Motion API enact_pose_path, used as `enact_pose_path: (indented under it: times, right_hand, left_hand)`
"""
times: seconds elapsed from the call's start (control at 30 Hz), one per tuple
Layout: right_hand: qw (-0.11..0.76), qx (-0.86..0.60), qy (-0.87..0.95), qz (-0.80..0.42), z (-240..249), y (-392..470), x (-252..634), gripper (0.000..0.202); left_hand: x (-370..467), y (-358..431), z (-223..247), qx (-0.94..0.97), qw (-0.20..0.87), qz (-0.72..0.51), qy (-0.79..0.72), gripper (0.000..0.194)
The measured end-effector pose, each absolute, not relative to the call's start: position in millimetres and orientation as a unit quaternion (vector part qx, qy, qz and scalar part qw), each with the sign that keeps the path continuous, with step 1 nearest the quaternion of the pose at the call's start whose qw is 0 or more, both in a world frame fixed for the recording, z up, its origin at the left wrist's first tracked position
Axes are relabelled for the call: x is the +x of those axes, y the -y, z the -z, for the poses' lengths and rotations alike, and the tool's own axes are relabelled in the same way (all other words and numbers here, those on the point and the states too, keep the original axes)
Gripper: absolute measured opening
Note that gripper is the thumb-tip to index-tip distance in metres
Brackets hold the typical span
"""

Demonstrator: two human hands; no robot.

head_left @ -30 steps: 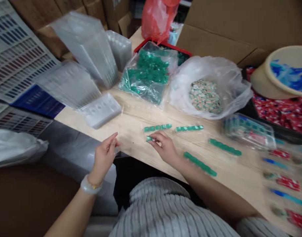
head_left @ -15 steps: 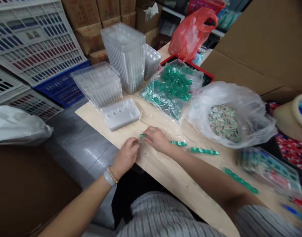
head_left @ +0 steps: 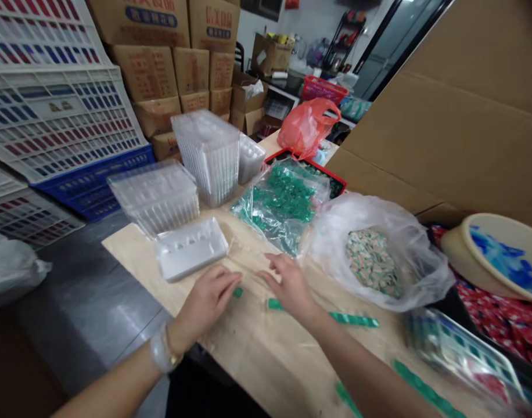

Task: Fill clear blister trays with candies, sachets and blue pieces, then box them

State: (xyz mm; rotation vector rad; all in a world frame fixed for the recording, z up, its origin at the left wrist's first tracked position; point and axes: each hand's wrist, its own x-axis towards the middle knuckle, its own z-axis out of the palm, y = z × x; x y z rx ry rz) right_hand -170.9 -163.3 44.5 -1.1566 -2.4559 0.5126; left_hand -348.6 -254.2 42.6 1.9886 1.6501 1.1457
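My left hand (head_left: 211, 295) is over the wooden table with its fingers pressed together. A small green piece (head_left: 237, 292) shows beside its fingertips; whether they grip it I cannot tell. Apart from it, my right hand (head_left: 290, 285) has thumb and fingers spread, holding nothing that I can see. Under its wrist one end of a green strip (head_left: 275, 303) sticks out. Another green strip (head_left: 356, 320) lies to the right of my right forearm. Beyond my left hand lies a clear plastic tray (head_left: 191, 248) with moulded hollows.
Stacked clear trays (head_left: 209, 159) stand at the back left. A bag of green pieces (head_left: 287, 188) and a white plastic bag (head_left: 335, 244) of small wrapped items lie behind my hands. A cream basin (head_left: 462, 244) holds blue pieces. A cardboard panel (head_left: 457, 116) rises at right.
The camera view has tilted up, showing more of the room. My hands have moved apart; my right hand's fingers have opened off the small green piece.
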Motion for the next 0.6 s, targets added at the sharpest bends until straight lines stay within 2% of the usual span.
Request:
enact_pose_path:
  times: [0.1, 0.17, 0.2, 0.27, 0.3, 0.4, 0.47, 0.53, 0.6]
  right_hand:
    - [0.279, -0.415, 0.848, -0.174, -64.4, 112.2, -147.9, 0.027]
    - [0.309, -0.412, 0.845, -0.146, -75.2, 76.0, -144.2, 0.024]
    - [0.312, -0.408, 0.848, -0.135, -78.6, 59.0, -146.1, 0.022]
    - [0.293, -0.392, 0.863, -0.126, -79.9, 29.2, -155.5, 0.021]
    - [0.276, -0.387, 0.871, -0.123, -78.1, 16.6, -161.9, 0.021]
    - [0.198, -0.397, 0.891, -0.095, -67.3, -12.0, -181.7, 0.024]
    - [0.135, -0.406, 0.901, -0.073, -61.0, -23.6, -191.3, 0.025]
    - [0.098, -0.404, 0.908, -0.057, -59.0, -29.2, -196.3, 0.025]
    - [0.109, -0.403, 0.907, -0.056, -61.7, -28.3, -196.8, 0.023]
  left_hand:
    - [-349.4, 164.2, -81.5, 0.68, 0.117, -0.416, -0.592, 0.023]
    - [-346.1, 93.8, -99.2, 0.656, 0.111, -0.437, -0.606, 0.021]
    - [-344.0, 61.9, -103.1, 0.656, 0.131, -0.439, -0.6, 0.021]
    - [-340.3, 15.0, -100.6, 0.649, 0.181, -0.408, -0.616, 0.038]
    - [-338.9, 2.0, -95.2, 0.661, 0.202, -0.371, -0.621, 0.04]
    - [-337.5, -0.3, -70.9, 0.698, 0.204, -0.25, -0.639, 0.036]
    - [-338.8, 13.7, -57.0, 0.706, 0.179, -0.217, -0.65, 0.032]
    - [-341.0, 27.2, -50.6, 0.702, 0.172, -0.241, -0.648, 0.027]
    - [-342.1, 37.2, -52.2, 0.67, 0.206, -0.308, -0.643, 0.026]
